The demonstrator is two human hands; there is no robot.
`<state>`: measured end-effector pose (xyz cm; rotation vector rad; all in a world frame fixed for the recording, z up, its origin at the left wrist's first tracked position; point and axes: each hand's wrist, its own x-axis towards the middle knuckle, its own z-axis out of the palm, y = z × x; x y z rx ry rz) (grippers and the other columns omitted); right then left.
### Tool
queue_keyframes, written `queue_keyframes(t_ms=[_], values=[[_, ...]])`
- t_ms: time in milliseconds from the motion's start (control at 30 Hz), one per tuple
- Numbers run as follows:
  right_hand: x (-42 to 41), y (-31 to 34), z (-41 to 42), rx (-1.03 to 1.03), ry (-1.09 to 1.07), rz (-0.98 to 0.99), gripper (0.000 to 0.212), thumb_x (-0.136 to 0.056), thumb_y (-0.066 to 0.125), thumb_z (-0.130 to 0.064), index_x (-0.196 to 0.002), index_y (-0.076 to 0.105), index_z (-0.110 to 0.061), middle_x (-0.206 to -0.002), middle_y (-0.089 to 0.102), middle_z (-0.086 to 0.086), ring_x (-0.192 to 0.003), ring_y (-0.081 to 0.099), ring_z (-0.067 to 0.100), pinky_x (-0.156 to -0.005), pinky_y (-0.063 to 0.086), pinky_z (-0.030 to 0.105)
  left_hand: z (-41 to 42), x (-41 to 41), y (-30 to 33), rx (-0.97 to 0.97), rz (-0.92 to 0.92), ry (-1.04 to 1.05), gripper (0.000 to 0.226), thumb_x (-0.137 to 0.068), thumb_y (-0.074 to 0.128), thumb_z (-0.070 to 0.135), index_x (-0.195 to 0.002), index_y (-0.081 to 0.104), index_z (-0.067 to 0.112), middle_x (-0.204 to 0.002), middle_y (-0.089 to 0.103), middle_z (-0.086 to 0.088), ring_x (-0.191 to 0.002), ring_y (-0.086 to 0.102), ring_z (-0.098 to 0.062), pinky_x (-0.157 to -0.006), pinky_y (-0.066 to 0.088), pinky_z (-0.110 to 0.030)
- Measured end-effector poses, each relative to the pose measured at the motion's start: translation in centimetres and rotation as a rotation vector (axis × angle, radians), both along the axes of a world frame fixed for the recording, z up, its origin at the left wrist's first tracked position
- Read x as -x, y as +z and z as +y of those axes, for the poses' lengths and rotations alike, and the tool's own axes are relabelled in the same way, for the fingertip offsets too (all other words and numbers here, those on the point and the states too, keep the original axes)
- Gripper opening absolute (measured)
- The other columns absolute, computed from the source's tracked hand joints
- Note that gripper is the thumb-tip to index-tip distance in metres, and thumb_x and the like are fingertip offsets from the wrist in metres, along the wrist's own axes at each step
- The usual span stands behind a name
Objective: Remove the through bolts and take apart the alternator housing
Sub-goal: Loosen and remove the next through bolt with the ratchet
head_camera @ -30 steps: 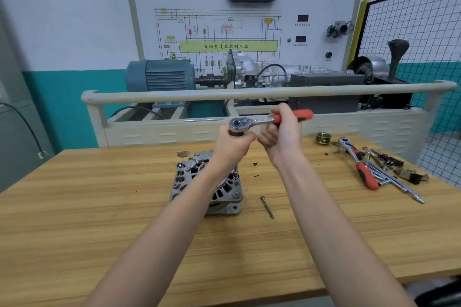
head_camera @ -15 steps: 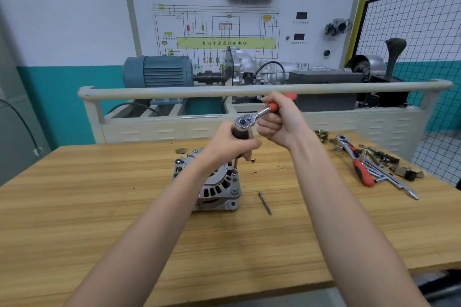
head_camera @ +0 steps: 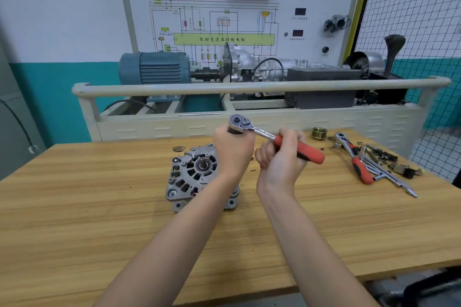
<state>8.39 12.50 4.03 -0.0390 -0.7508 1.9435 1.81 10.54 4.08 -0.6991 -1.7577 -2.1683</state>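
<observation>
1. The alternator (head_camera: 193, 177) stands on the wooden bench (head_camera: 74, 219), a little left of centre, its vented end face and shaft bearing turned up toward the camera.
2. The left hand (head_camera: 233, 151) is above the alternator's right side, fingers curled round the dark piece under the ratchet head; what that piece meets on the housing is hidden by the hand and forearm.
3. The ratchet (head_camera: 268, 136) is held above the bench, its chrome head at the top of the left fist and its red and black handle running down to the right.
4. The right hand (head_camera: 280, 157) is wrapped round the red handle near the chrome neck, with the handle's far end sticking out past the fist.
5. The 2 hands are close together but do not touch.
6. A brass-coloured pulley (head_camera: 318, 133) sits near the bench's back edge, right of the hands.
7. Further right lies a second ratchet (head_camera: 354, 157) with a red grip, touching a heap of chrome bars and small dark parts (head_camera: 389, 164).
8. A small round disc (head_camera: 178, 149) lies on the bench just behind the alternator.
9. Behind the bench stands a training rig (head_camera: 249, 87) with a blue motor (head_camera: 154, 70), a gearbox and a wiring diagram board.
</observation>
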Motion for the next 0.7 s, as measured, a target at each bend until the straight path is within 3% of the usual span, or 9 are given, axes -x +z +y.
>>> queue_keyframes(t_ms=[67, 167, 267, 367, 467, 600, 700], values=[[0.3, 0.7, 1.1, -0.017, 0.055, -0.047, 0.035, -0.082, 0.051, -0.009, -0.053, 0.038, -0.022, -0.038, 0.025, -0.008, -0.032, 0.02, 0.009, -0.038, 0.019, 0.017, -0.6, 0.1, 0.2, 0.053, 0.023, -0.041, 0.04, -0.076, 0.057, -0.008, -0.049, 0.037, 0.013, -0.045, 0.035, 0.006, -0.047, 0.026, -0.007, -0.044, 0.024, -0.02], [1.3, 2.9, 4.1, -0.071, 0.273, -0.21, 0.049, -0.087, 0.046, -0.01, -0.042, 0.034, -0.024, -0.035, 0.021, -0.008, -0.031, 0.015, 0.008, -0.035, 0.016, 0.015, -2.5, 0.7, 0.9, 0.309, 0.174, -0.205, 0.023, -0.077, 0.059, -0.007, -0.055, 0.052, -0.008, -0.048, 0.049, -0.007, -0.044, 0.041, -0.011, -0.046, 0.036, -0.02], [2.3, 5.3, 6.6, -0.26, 0.568, -0.38, 0.056, -0.091, 0.041, -0.013, -0.037, 0.031, -0.023, -0.033, 0.018, -0.008, -0.029, 0.013, 0.007, -0.035, 0.011, 0.017, -3.9, 1.6, 2.0, 0.53, 0.254, -0.408, 0.023, -0.079, 0.062, -0.006, -0.057, 0.056, -0.006, -0.05, 0.056, -0.012, -0.044, 0.048, -0.011, -0.051, 0.042, -0.021], [3.4, 6.1, 7.0, -0.294, 0.669, -0.418, 0.058, -0.091, 0.038, -0.014, -0.035, 0.029, -0.022, -0.031, 0.018, -0.007, -0.027, 0.012, 0.006, -0.033, 0.009, 0.018, -3.7, 1.9, 2.4, 0.493, 0.156, -0.588, 0.032, -0.083, 0.062, -0.008, -0.055, 0.046, 0.001, -0.044, 0.042, -0.005, -0.038, 0.038, -0.015, -0.046, 0.034, -0.023], [3.5, 5.7, 6.1, -0.174, 0.58, -0.361, 0.053, -0.089, 0.04, -0.012, -0.038, 0.028, -0.023, -0.031, 0.016, -0.007, -0.027, 0.011, 0.007, -0.031, 0.01, 0.016, -2.9, 2.0, 1.8, 0.417, 0.094, -0.549, 0.042, -0.082, 0.058, -0.012, -0.052, 0.038, 0.01, -0.043, 0.032, -0.001, -0.038, 0.028, -0.011, -0.044, 0.026, -0.021], [1.8, 2.8, 4.1, -0.016, 0.248, -0.192, 0.045, -0.086, 0.046, -0.008, -0.047, 0.031, -0.022, -0.035, 0.02, -0.007, -0.031, 0.014, 0.008, -0.033, 0.015, 0.016, -1.8, 1.3, 0.8, 0.262, 0.141, -0.248, 0.032, -0.078, 0.056, -0.011, -0.056, 0.043, 0.007, -0.049, 0.037, -0.001, -0.046, 0.03, -0.013, -0.047, 0.028, -0.026], [0.5, 0.6, 1.6, 0.015, 0.0, -0.028, 0.036, -0.079, 0.053, -0.011, -0.049, 0.04, -0.025, -0.04, 0.026, -0.007, -0.032, 0.021, 0.008, -0.037, 0.019, 0.017, -0.6, 0.2, 0.3, 0.128, 0.087, -0.06, 0.043, -0.076, 0.059, -0.007, -0.051, 0.035, 0.019, -0.044, 0.034, 0.011, -0.044, 0.027, -0.005, -0.042, 0.023, -0.016]])
